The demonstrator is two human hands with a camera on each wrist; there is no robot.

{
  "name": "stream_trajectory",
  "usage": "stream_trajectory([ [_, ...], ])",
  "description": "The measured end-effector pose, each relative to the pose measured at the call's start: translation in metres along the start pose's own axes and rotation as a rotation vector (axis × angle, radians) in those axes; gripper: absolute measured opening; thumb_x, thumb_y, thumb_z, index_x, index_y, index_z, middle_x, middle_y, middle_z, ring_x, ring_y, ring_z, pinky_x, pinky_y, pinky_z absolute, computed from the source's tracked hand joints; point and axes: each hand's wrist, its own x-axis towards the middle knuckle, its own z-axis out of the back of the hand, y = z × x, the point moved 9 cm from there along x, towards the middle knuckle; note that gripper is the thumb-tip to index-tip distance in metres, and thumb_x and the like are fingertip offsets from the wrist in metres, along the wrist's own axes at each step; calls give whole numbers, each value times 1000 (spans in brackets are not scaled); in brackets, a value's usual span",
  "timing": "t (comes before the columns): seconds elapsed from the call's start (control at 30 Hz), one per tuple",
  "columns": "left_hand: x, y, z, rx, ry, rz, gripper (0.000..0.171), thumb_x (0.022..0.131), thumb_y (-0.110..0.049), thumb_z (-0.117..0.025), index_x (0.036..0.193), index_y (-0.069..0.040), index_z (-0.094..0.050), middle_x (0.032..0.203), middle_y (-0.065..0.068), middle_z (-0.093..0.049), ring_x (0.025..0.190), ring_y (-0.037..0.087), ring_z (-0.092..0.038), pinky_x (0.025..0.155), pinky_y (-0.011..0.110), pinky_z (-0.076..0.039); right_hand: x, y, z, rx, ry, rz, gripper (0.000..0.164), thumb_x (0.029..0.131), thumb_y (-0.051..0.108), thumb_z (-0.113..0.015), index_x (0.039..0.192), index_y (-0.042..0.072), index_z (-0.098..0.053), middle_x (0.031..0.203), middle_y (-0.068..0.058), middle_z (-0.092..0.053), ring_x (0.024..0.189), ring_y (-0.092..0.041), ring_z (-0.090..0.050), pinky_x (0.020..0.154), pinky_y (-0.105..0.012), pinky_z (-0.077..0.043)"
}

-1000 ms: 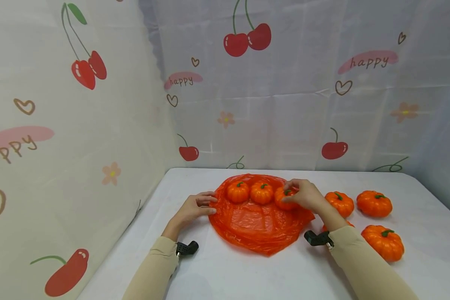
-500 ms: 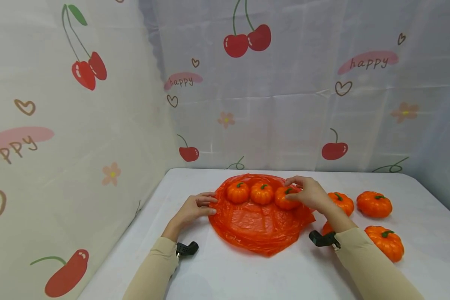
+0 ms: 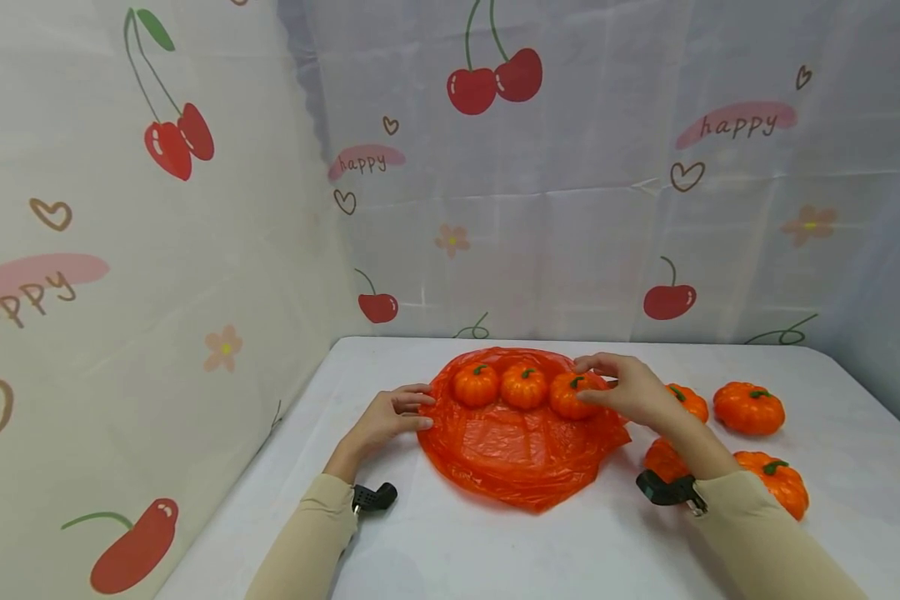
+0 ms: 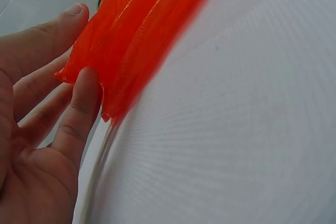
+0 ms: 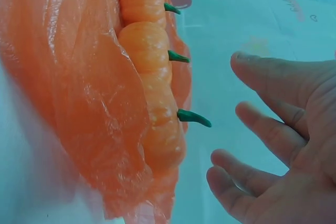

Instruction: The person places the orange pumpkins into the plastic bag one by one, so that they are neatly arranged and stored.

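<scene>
Three small orange pumpkins with green stems sit in a row on a crumpled red-orange plastic bag (image 3: 506,467): a left one (image 3: 476,385), a middle one (image 3: 523,387) and a right one (image 3: 570,398). My right hand (image 3: 630,390) hovers over the bag's right side, fingers loosely bent, holding nothing. The right wrist view shows a gap between its fingertips (image 5: 242,59) and the nearest pumpkin's stem (image 5: 194,117). At the bag's left edge, my left hand (image 3: 381,421) touches the plastic with relaxed, spread fingers; its wrist view shows the bag's corner (image 4: 105,72) between thumb and fingers.
Several more pumpkins stand right of the bag on the white table (image 3: 450,550): one at the back (image 3: 748,408), one in front (image 3: 780,487), others partly behind my right arm. A cherry-print cloth (image 3: 570,208) hangs behind and at the left.
My right hand has let go of the right pumpkin on the bag and drawn back to the right, with the forearm following. The left hand and bag have stayed put.
</scene>
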Motion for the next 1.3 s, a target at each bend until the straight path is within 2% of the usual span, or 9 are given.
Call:
stream_trajectory([
  [0.13, 0, -2, -1, -10, 1, -25, 38, 88, -18, -83, 123, -7, -75, 153, 10, -55, 133, 38, -59, 112, 50, -49, -10, 1, 5, 21, 9, 19, 46, 92, 27, -78, 134, 11, -66, 147, -17, -57, 131, -48, -54, 91, -47, -62],
  [0.3, 1, -2, -2, -2, -1, -20, 37, 90, -13, -80, 125, -3, -73, 154, 14, -53, 133, 41, -58, 112, 52, -48, -25, 4, 17, -7, -18, 65, 43, 93, 26, -78, 132, 12, -67, 143, -14, -62, 135, -46, -52, 103, -56, -54],
  [0.4, 1, -2, -2, 4, -3, -9, 37, 91, -11, -78, 125, 0, -72, 154, 17, -53, 133, 43, -57, 110, 51, -51, -33, 2, 25, -30, -31, 63, 44, 93, 28, -78, 132, 12, -66, 142, -13, -63, 135, -45, -52, 105, -59, -52],
  [0.5, 1, -1, -2, 1, -8, 2, 37, 91, -12, -78, 125, -1, -72, 154, 15, -53, 133, 43, -57, 107, 48, -53, -41, -2, 31, -47, -38, 56, 45, 93, 31, -77, 132, 13, -66, 140, -14, -63, 132, -46, -53, 100, -57, -55],
  [0.67, 0, -1, -2, -15, -8, -3, 37, 90, -17, -80, 125, -6, -74, 153, 10, -54, 133, 40, -58, 106, 45, -54, -53, -14, 40, -49, -42, 37, 47, 92, 34, -78, 132, 14, -66, 140, -15, -63, 125, -44, -57, 86, -43, -63],
  [0.93, 0, -1, -1, -7, 1, -1, 39, 89, -14, -80, 126, -4, -73, 155, 12, -53, 135, 41, -57, 110, 49, -51, -70, -23, 54, -78, -40, 73, 44, 94, 35, -77, 132, 16, -67, 136, -14, -66, 123, -42, -58, 86, -47, -62],
  [1.0, 1, 2, -1, -11, -4, -7, 39, 89, -17, -81, 126, -7, -74, 154, 10, -53, 135, 39, -57, 110, 49, -51, -73, -25, 58, -85, -42, 78, 42, 93, 36, -77, 130, 18, -68, 135, -13, -66, 121, -37, -60, 84, -40, -63],
  [1.17, 1, 3, -1, -10, -10, -11, 37, 88, -20, -83, 123, -9, -76, 152, 7, -56, 133, 37, -59, 109, 47, -52, -83, -31, 67, -154, -65, 106, 41, 90, 36, -80, 127, 21, -70, 131, -9, -69, 112, -7, -59, 84, -30, -55],
  [1.3, 1, 3, 0, -9, -15, -2, 37, 87, -22, -83, 121, -10, -76, 151, 6, -57, 133, 36, -59, 107, 42, -54, -89, -37, 75, -206, -83, 125, 43, 88, 34, -82, 127, 20, -70, 129, -9, -70, 109, -2, -57, 83, -23, -51],
])
